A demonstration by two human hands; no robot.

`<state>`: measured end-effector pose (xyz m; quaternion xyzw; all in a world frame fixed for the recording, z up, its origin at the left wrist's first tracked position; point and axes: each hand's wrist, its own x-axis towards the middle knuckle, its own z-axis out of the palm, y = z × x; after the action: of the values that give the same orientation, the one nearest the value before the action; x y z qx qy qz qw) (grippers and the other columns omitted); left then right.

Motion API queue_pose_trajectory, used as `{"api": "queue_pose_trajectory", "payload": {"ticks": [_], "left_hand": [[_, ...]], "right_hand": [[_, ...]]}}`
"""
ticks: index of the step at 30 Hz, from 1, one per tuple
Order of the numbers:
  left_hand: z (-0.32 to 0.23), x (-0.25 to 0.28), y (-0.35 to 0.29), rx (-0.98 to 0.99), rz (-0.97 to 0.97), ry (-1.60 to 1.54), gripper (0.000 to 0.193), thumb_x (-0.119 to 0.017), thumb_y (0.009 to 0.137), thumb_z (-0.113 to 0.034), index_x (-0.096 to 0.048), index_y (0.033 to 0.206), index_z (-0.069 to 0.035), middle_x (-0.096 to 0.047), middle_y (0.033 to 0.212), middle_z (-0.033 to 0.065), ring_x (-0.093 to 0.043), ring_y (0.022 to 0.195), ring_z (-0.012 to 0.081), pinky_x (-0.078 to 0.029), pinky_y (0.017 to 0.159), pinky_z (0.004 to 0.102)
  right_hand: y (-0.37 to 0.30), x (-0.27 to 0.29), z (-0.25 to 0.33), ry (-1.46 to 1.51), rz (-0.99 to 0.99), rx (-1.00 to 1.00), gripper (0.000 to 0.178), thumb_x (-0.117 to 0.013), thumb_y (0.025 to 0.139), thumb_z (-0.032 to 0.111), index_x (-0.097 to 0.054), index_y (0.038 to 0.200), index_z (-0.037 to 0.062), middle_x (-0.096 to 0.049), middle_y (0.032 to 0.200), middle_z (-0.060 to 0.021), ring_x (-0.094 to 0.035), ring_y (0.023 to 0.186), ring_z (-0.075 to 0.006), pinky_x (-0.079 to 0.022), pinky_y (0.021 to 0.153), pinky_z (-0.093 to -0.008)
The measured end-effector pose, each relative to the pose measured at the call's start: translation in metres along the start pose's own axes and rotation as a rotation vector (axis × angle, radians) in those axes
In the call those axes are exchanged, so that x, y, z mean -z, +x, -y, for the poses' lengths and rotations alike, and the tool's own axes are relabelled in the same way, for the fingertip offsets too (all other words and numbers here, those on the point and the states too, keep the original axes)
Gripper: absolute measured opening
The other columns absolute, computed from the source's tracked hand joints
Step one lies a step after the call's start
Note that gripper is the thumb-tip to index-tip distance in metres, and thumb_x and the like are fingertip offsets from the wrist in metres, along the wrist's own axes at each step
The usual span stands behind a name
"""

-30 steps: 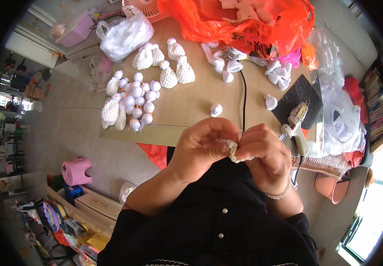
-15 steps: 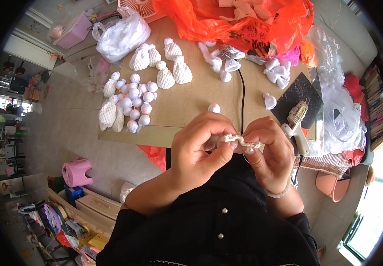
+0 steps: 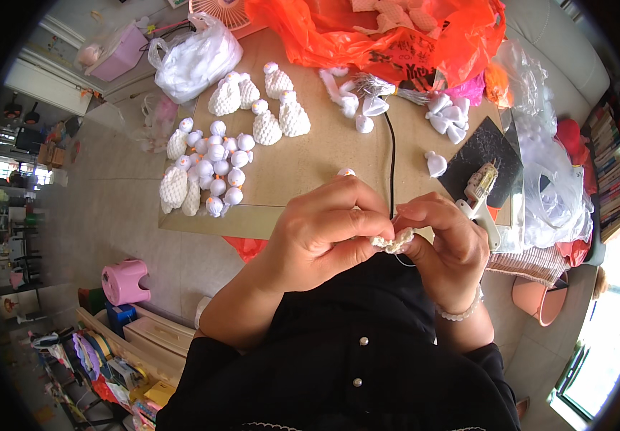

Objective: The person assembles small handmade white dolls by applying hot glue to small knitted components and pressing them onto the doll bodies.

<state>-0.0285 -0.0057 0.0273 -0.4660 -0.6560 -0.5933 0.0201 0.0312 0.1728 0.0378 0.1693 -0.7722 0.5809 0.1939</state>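
Note:
Between my hands is a small gathered piece of cream-white fabric (image 3: 396,242), bunched up and partly covered by the fingers. My left hand (image 3: 324,230) pinches one end with thumb and forefinger. The other end is gripped by my right hand (image 3: 448,244), closed in a similar pinch. A thin pale thread shows just below the piece. Beyond my left hand a white ball head (image 3: 346,172) peeks out, mostly hidden by my knuckles. To the right of my right hand lies a glue gun (image 3: 481,190), its front end on a black mat (image 3: 483,154).
On the table's left lie several white ball heads (image 3: 216,153) and textured white bodies (image 3: 294,118). A red plastic bag (image 3: 310,36) spreads at the back, near a bundle of wires (image 3: 414,95) and white fabric bows (image 3: 448,118). A black cable (image 3: 393,161) crosses the table.
The fabric piece, stretched out between my hands before, is now more bunched. My left fingers have shifted right along it, and my right hand has turned slightly.

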Motion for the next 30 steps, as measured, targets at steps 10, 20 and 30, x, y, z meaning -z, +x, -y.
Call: {"api": "queue_pose_trajectory", "payload": {"ticks": [10,20,30], "left_hand": [[0.001,-0.018,-0.009,0.155,-0.283,0.059,0.017,-0.070,0.071,0.007,-0.065,0.085,-0.001,-0.065,0.082,0.0070,-0.059,0.072,0.0179,-0.046,0.059,0.0264],[-0.004,-0.020,-0.016,0.232,-0.318,-0.096,0.018,-0.071,0.076,0.000,-0.063,0.092,-0.003,-0.059,0.090,0.0043,-0.052,0.068,0.0099,-0.037,0.049,0.0211],[-0.007,-0.021,-0.006,0.036,-0.252,0.215,0.011,-0.067,0.079,0.003,-0.061,0.087,0.003,-0.060,0.086,0.0125,-0.058,0.077,0.0212,-0.046,0.065,0.0282]], "right_hand": [[-0.002,-0.002,-0.005,-0.236,0.023,0.063,0.019,-0.069,0.069,-0.007,-0.062,0.086,-0.0008,-0.060,0.078,-0.0102,-0.060,0.071,-0.0244,-0.047,0.061,-0.0309],[-0.005,0.000,-0.010,-0.124,0.007,0.010,0.018,-0.065,0.071,-0.004,-0.057,0.087,0.0000,-0.060,0.083,-0.0111,-0.059,0.078,-0.0275,-0.047,0.068,-0.0332],[-0.008,-0.003,-0.009,-0.086,-0.041,-0.035,0.016,-0.064,0.076,-0.002,-0.056,0.088,0.0015,-0.061,0.084,-0.0098,-0.058,0.080,-0.0244,-0.045,0.072,-0.0313]]}}
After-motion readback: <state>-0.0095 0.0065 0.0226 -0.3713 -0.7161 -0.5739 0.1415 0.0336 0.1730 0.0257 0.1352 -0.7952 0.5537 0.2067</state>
